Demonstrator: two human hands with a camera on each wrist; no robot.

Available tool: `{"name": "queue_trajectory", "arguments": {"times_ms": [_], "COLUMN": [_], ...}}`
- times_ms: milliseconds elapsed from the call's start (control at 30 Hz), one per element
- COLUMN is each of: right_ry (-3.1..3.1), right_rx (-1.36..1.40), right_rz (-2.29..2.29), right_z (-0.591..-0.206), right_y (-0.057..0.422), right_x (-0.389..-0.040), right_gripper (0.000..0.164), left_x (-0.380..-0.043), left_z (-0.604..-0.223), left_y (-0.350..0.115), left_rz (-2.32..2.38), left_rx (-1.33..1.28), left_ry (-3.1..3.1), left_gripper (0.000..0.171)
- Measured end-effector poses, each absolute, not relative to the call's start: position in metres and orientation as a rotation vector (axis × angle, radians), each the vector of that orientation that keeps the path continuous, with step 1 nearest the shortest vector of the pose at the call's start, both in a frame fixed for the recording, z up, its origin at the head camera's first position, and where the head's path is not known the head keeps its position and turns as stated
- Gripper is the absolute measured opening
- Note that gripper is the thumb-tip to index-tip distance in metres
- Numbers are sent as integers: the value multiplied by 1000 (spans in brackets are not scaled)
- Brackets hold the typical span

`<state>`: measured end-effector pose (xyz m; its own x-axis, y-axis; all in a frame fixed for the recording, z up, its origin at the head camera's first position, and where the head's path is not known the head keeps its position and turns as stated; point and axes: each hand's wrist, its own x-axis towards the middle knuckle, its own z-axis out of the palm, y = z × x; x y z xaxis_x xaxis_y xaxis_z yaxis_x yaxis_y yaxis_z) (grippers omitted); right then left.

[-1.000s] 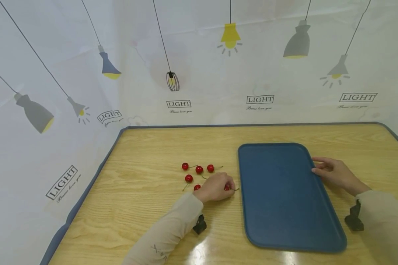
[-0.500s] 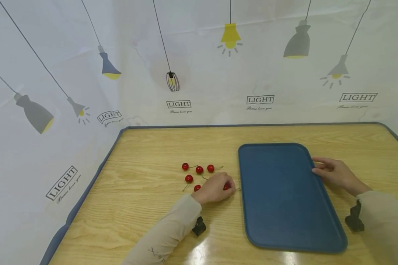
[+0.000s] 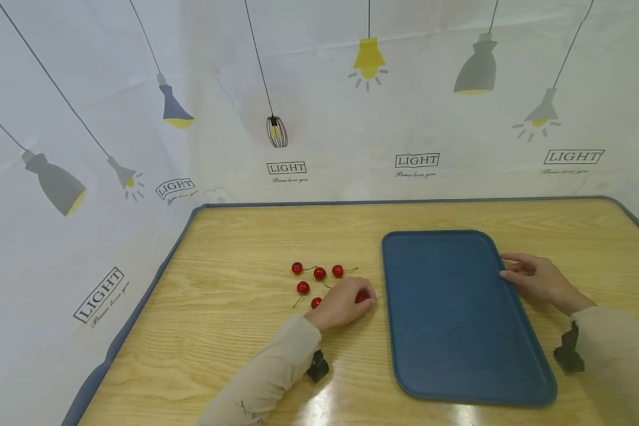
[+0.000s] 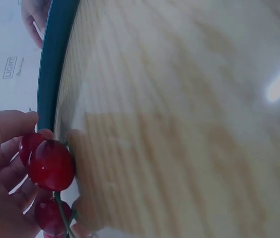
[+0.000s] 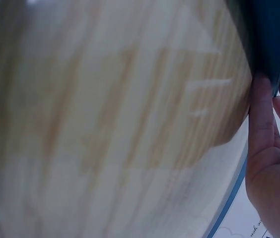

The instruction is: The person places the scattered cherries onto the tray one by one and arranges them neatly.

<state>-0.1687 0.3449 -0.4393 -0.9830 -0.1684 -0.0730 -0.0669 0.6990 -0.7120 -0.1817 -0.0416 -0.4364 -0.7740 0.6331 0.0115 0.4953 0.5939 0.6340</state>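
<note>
My left hand (image 3: 346, 303) is low over the table, left of the blue tray (image 3: 458, 319), with its fingers curled around a red cherry (image 3: 361, 297). In the left wrist view, glossy red cherries (image 4: 51, 165) with a green stem cluster beside the thumb and fingers; which of them are gripped is partly hidden. My right hand (image 3: 538, 278) holds the tray's right rim, with thumb and fingertips against it. Seen from the right wrist, the thumb and the other fingers meet the tray edge (image 5: 274, 44) from either side.
Several loose cherries (image 3: 319, 273) with stems lie behind and left of my left hand, one partly covered by the wrist. The glossy wooden table (image 3: 234, 331) has a blue edge (image 3: 298, 203). A white lamp-printed sheet (image 3: 341, 118) hangs behind and at the left.
My left hand has shifted slightly to the left, its fingers curling further over the cherry, which now shows less. The tray, right hand and loose cherries look unmoved.
</note>
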Motion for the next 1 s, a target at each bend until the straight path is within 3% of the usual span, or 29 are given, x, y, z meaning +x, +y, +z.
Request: {"name": "queue_trajectory", "arguments": {"times_ms": [1000], "right_ry": [2780], "right_rx": [-191], "right_rz": [-1135], "right_z": [-442], "right_y": [346], "right_x": [-170], "right_gripper": [56], "left_x": [-184], "left_z": [-434], "left_y": [-40], "left_rz": [1258], "left_rx": [698], "left_ry": [2457], "left_gripper": [20]}}
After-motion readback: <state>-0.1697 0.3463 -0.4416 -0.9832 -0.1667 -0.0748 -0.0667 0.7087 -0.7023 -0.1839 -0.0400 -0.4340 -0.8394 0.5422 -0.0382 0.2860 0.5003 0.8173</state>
